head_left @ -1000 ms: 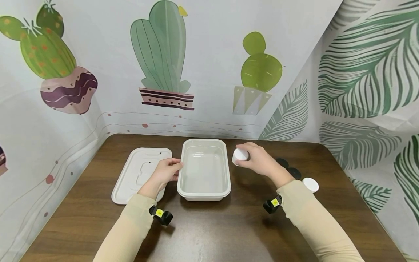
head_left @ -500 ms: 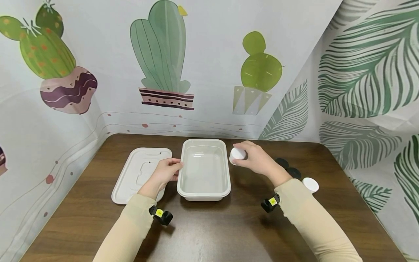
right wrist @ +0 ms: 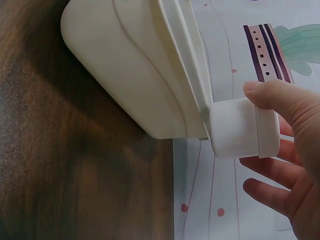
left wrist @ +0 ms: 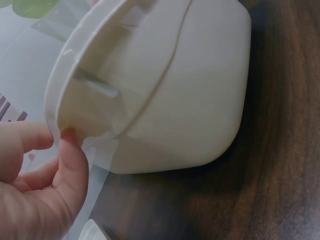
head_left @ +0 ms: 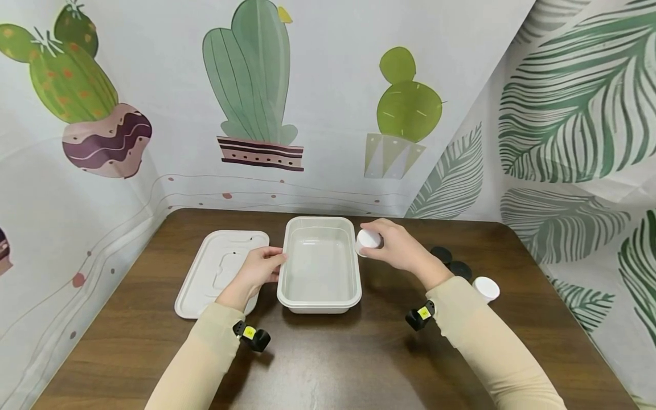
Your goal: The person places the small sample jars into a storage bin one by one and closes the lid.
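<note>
Nothing legible here! A yellow sticker (head_left: 249,332) sits on a black wrist device (head_left: 261,341) lower left of centre; a second sticker (head_left: 423,312), lower right, marks too small.

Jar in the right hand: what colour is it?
The jar is plain white, clearest in the right wrist view.

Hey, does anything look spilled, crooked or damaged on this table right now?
I see nothing spilled or broken. One small oddity: two dark specks on the white lid, left of the box. They stand out against its pale surface, too small to identify.
</note>
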A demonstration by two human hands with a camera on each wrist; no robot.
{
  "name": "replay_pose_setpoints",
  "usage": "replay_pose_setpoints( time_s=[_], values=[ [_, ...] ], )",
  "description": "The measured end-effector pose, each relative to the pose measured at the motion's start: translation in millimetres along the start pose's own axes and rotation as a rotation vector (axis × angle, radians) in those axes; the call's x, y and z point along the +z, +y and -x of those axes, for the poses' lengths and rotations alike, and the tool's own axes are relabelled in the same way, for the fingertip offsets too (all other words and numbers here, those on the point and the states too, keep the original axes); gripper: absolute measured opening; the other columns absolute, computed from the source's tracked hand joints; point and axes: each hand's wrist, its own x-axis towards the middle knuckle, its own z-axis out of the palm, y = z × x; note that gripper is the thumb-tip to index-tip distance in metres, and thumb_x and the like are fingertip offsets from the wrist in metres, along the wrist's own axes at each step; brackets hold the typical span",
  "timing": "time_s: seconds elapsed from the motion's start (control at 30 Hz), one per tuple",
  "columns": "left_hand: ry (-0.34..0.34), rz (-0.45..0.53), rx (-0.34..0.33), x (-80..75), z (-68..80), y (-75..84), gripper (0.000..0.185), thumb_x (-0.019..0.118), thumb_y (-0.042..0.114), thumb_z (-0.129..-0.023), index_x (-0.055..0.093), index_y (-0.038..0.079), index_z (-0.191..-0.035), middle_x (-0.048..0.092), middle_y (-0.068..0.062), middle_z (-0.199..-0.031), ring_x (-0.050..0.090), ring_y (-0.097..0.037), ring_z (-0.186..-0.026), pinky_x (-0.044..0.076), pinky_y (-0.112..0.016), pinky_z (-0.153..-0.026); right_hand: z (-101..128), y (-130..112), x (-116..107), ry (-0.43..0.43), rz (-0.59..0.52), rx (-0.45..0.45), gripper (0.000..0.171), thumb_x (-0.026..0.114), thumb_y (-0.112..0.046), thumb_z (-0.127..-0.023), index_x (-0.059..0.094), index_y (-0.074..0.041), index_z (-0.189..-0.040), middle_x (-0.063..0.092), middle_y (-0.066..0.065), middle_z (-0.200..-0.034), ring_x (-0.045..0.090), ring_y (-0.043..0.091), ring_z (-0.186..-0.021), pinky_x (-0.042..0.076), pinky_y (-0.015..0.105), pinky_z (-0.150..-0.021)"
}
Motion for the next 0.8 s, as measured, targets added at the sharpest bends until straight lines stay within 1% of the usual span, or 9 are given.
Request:
replay_pose_setpoints(
  time_s=[0.17, 0.4, 0.63, 0.8],
  values=[
    [0.000, 0.005, 0.001, -0.9, -0.8, -0.4, 0.037, 0.054, 0.014, -0.095, 0.051, -0.008, -0.126, 0.061, -0.016, -0.104, 0.063, -0.013, -0.073, 0.055, -0.026, -0.063, -3, -1, 0, -0.006, 0.013, -0.002, 0.057, 0.074, -0.032, -0.082, 0.056, -0.005, -0.129, 0.058, 0.012, -0.120, 0.060, 0.023, -0.100, 0.052, 0.038, -0.083],
    [-0.002, 0.007, -0.002, 0.0, 0.3, -1.0, 0.037, 0.053, 0.013, -0.095, 0.051, -0.008, -0.125, 0.060, -0.022, -0.108, 0.064, -0.015, -0.074, 0.055, -0.026, -0.063, -6, -2, 3, -0.018, 0.014, -0.015, 0.057, 0.073, -0.030, -0.082, 0.055, -0.004, -0.129, 0.058, 0.013, -0.122, 0.060, 0.023, -0.100, 0.052, 0.037, -0.083],
    [0.005, 0.015, -0.005, 0.2, 0.1, -1.5, 0.036, 0.054, 0.013, -0.095, 0.051, -0.007, -0.125, 0.060, -0.019, -0.106, 0.063, -0.014, -0.072, 0.055, -0.026, -0.062, -11, -7, 4, -0.013, 0.024, -0.040, 0.056, 0.074, -0.031, -0.081, 0.057, -0.005, -0.128, 0.058, 0.012, -0.122, 0.059, 0.023, -0.101, 0.051, 0.038, -0.084],
    [0.004, 0.010, -0.005, -0.1, -0.4, -1.9, 0.036, 0.054, 0.014, -0.095, 0.051, -0.007, -0.125, 0.060, -0.020, -0.107, 0.063, -0.013, -0.071, 0.055, -0.026, -0.063, -14, -11, 5, -0.013, 0.026, -0.057, 0.056, 0.074, -0.030, -0.081, 0.057, -0.004, -0.128, 0.059, 0.012, -0.120, 0.059, 0.023, -0.099, 0.051, 0.038, -0.083]
  ],
)
